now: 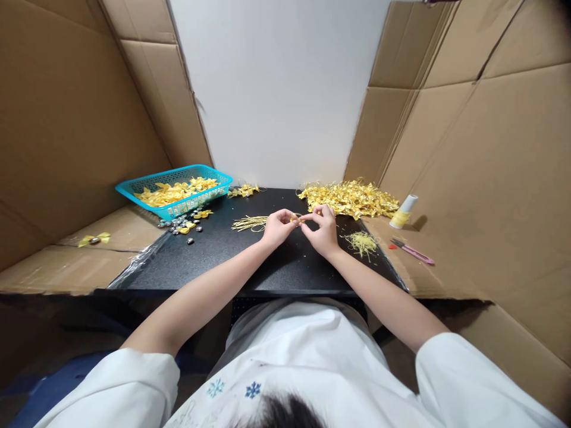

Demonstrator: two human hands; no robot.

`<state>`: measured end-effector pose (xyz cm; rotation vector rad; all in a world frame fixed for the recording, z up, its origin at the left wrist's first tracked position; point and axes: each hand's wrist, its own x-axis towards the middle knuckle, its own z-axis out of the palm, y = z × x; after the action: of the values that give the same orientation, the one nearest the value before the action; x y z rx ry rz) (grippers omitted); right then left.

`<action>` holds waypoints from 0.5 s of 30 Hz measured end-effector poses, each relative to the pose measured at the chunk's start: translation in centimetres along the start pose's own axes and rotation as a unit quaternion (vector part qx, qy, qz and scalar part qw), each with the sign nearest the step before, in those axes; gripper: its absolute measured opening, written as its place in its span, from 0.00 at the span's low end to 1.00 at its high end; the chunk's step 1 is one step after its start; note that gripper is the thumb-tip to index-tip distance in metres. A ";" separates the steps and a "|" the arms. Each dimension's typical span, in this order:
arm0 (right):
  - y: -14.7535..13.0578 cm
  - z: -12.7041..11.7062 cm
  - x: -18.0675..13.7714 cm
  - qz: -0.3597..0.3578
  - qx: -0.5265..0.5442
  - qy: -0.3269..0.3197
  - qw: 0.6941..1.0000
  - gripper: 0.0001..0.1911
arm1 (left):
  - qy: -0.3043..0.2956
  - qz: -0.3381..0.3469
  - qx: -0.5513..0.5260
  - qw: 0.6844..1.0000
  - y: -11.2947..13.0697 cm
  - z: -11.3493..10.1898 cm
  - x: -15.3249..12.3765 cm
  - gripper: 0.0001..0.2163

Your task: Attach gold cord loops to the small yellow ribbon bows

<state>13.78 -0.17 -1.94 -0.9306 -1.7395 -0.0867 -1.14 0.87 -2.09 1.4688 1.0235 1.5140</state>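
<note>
Over the middle of the black table point(214, 261), my left hand point(280, 227) and my right hand point(323, 230) meet fingertip to fingertip. Both pinch a small yellow ribbon piece point(299, 220) between thumb and forefinger. The fingers cover most of it, so its exact shape is hard to tell. Just left of my left hand lies a bundle of thin yellow cords point(250, 223). A large heap of yellow ribbon bows point(352, 199) is behind my right hand, and a pile of short yellow cord scraps point(362, 243) lies to its right.
A blue plastic basket point(173, 211) of yellow bows stands at the back left, with several silver beads point(190, 241) before it. On the right cardboard are a cone of yellow thread point(401, 217) and pink-handled snips point(417, 253). One bow point(94, 239) lies far left.
</note>
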 end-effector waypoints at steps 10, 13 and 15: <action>1.0 0.8 -0.1 0.018 -0.053 -0.055 0.997 0.06 | -0.006 0.054 0.080 0.995 0.1 -0.1 -0.2 0.08; 0.8 1.0 0.0 0.020 -0.041 -0.047 0.998 0.07 | -0.011 0.039 0.066 0.997 -0.2 -0.1 0.0 0.09; 0.8 0.9 0.2 0.018 -0.007 -0.030 0.999 0.08 | -0.008 0.011 0.045 0.999 -0.5 -0.1 0.2 0.11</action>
<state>13.59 0.96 -2.39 -0.9826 -1.7789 -0.0481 -1.25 1.26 -2.42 1.5569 1.0802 1.4859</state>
